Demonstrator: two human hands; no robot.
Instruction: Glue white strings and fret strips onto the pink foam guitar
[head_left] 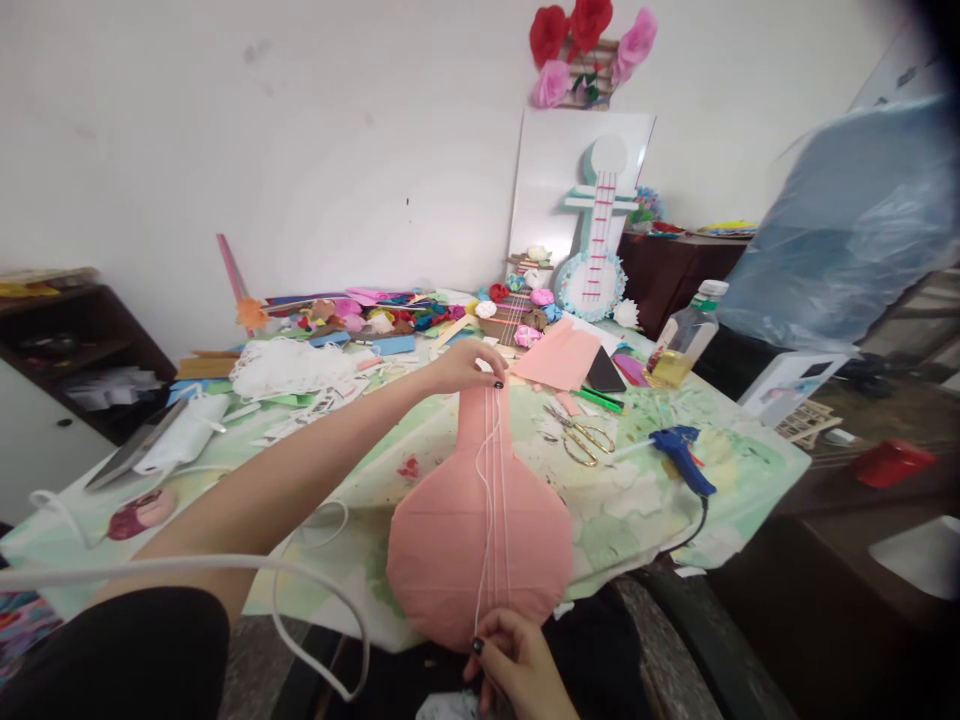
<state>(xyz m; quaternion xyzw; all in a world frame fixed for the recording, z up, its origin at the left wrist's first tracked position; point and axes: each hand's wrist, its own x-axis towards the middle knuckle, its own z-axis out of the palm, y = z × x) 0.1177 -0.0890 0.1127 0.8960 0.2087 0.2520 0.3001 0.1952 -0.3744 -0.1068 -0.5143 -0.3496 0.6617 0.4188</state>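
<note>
A pink paper-covered guitar shape (457, 545) lies on the table with its round body toward me and its neck pointing away. White strings (495, 480) run along it from neck to body. My left hand (469, 365) reaches out and pinches the strings at the top of the neck. My right hand (514, 660) is closed on the strings' near ends at the bottom edge of the round body, below the table edge.
Gold-handled scissors (581, 438), a blue glue gun (681, 455) with its cord, an oil bottle (682, 345) and pink paper (559, 355) lie to the right. A finished blue-white guitar model (598, 250) leans at the back. Paper flowers and scraps crowd the far side. A white cable (225, 565) loops near my left arm.
</note>
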